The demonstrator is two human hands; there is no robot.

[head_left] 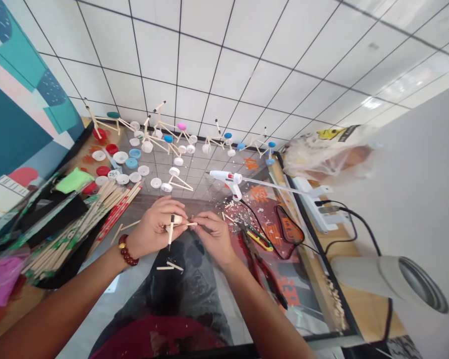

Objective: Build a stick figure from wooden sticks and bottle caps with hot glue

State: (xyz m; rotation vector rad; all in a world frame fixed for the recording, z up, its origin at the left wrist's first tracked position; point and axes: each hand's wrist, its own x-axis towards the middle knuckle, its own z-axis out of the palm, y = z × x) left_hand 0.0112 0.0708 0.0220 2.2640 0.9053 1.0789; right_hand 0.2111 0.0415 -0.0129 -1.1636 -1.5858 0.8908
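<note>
Inspecting remotely, I record the left hand (153,225) clamped on a black-tipped stick (170,234), the right hand (214,235) pinching a short stick's (190,224) end; a glue gun (228,179) lies beyond.

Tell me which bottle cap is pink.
The pink cap near the tiled wall, just behind and right of a blue cap; the other visible caps are white, blue, red or green.

- Matt, bare wood on the sticks (170,236) I hold
- Glossy, smooth beads on my bracelet (127,253)
- Smooth plastic on the caps (120,157) and glue gun (227,180) before me
- A shiny, mirror-like tabletop (200,195) below me
- Glossy wall tiles (200,57) facing me
</note>
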